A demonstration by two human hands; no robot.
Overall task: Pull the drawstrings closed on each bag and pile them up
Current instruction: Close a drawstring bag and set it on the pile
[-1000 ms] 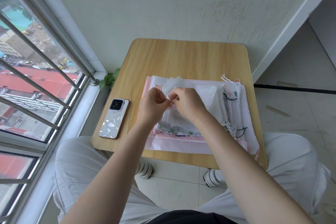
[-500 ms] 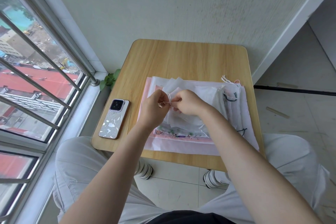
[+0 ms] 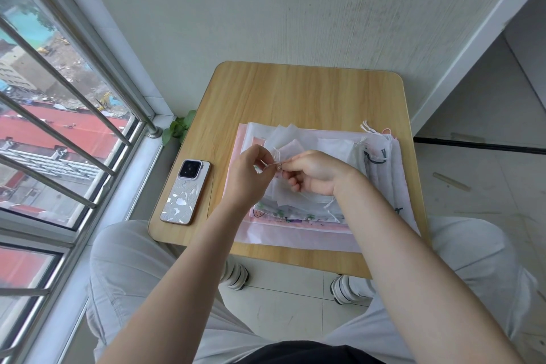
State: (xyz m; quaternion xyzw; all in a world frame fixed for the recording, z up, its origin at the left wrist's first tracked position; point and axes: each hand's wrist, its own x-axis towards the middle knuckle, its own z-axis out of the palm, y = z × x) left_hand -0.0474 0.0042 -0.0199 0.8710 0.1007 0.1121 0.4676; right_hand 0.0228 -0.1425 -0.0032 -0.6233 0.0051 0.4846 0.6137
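While hands (image 3: pixel 273 170) meet, fingers pinch drawstring (image 3: pixel 270 165)

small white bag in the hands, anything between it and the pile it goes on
Nothing visible. Both hands, left and right, pinch the small white bag directly above the pile of bags; the phone lies off to its left.

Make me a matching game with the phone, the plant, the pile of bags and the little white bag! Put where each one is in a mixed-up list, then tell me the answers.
Things:
1. phone
2. plant
3. pile of bags
4. little white bag

Places:
A. spread flat over the right part of the table
B. held up between the two hands, left hand and right hand
C. on the table's left edge, near the window
D. down in the corner between table and window, only its leaves showing

Pairs: 1-C, 2-D, 3-A, 4-B
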